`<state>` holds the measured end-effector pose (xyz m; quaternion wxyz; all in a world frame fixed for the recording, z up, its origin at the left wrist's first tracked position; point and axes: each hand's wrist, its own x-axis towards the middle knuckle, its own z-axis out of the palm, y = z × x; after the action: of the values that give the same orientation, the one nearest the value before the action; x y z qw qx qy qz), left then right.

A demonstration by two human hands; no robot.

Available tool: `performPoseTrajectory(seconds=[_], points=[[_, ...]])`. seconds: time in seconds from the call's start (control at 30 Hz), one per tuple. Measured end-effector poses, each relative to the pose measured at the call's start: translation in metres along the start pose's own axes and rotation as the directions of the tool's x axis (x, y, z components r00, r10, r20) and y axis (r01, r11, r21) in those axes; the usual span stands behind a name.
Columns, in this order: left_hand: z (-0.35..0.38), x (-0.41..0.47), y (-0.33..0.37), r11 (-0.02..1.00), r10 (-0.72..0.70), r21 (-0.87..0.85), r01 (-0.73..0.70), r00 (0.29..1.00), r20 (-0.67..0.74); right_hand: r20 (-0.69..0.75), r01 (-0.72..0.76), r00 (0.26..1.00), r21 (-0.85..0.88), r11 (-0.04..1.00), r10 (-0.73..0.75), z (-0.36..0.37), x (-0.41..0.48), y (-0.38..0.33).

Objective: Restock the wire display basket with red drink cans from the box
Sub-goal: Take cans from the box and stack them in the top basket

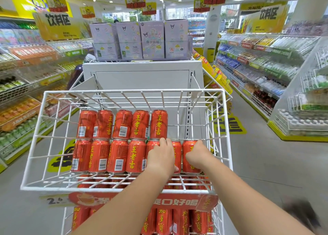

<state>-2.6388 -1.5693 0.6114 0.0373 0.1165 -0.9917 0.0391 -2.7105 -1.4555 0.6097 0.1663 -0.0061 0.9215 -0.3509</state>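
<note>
Nearest, under both forearms: lower tier w/ red banner (177,202) and lower-tier cans (164,220) beneath it. Price tag (53,200) off to L of L forearm.

Just past banner: front rim of white wire basket (122,188), crossed by both forearms.

L hand (160,156): inside basket, laid over can 5 (150,146) of front row, fingers curled over its far end, gripping it. R hand (197,154): just beside, to R, wrapped on can 7 (186,147), last in row, near basket's R wall. Hands apart, w/ can 6 (178,154) showing in gap btw them.

To L of L hand: four more cans (118,155) of front row, packed side by side, some w/ yellow lettering up, some w/ barcodes up. Front row total: seven.

Just beyond fingertips: rear row (122,124), five red cans, butted end to end against front row. Row ends directly beyond L hand.

Beyond basket's back wall: white panel (142,78), w/ purple cartons (152,39) standing on top.

Well apart from both hands: L shelving (26,85) and R shelving (257,66), stocked w/ drinks, flanking the aisles. Yellow sign (58,25) overhead, far L.
</note>
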Motion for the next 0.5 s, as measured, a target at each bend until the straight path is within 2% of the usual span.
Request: performPoseTrajectory(seconds=[0.17, 0.27, 0.37, 0.5], points=[[-0.009, -0.005, -0.004, 0.997, 0.042, -0.076, -0.035, 0.995, 0.091, -0.053, 0.032, 0.998, -0.015, 0.999, -0.033, -0.005, -0.015, 0.000], [-0.019, -0.017, -0.019, 0.992, 0.089, -0.087, -0.086, 0.996, 0.032, -0.051, 0.066, 0.996, -0.105, 0.992, -0.072, -0.010, -0.031, 0.001], [-0.026, -0.032, -0.041, 0.989, 0.145, 0.001, -0.145, 0.989, -0.031, -0.030, 0.163, 0.984, -0.250, 0.955, -0.176, -0.012, -0.046, 0.005], [-0.027, -0.060, -0.076, 0.992, 0.122, 0.035, -0.122, 0.993, -0.003, -0.019, 0.250, 0.953, -0.513, 0.821, -0.302, -0.010, -0.082, 0.003]])
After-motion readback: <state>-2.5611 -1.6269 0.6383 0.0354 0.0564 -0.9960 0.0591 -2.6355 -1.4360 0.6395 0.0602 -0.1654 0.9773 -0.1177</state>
